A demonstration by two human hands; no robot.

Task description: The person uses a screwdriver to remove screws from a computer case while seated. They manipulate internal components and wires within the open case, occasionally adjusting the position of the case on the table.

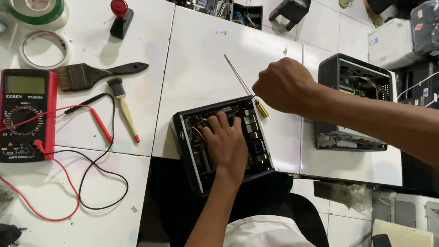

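An open black power-supply box (185,146) with wires and parts inside lies at the white table's near edge. My left hand (226,143) rests inside it, fingers spread over the components. My right hand (282,85) is closed in a fist around a screwdriver (240,81) with a yellow handle, its thin metal shaft lying flat on the table and pointing away from me, just right of the box's far corner.
A red multimeter (24,115) with red and black leads lies to the left, beside two brushes (97,74), tape rolls (44,48) and a red-knobbed stamp (120,17). Another open black case (358,100) stands at right. Printers and a seated person are at the far right.
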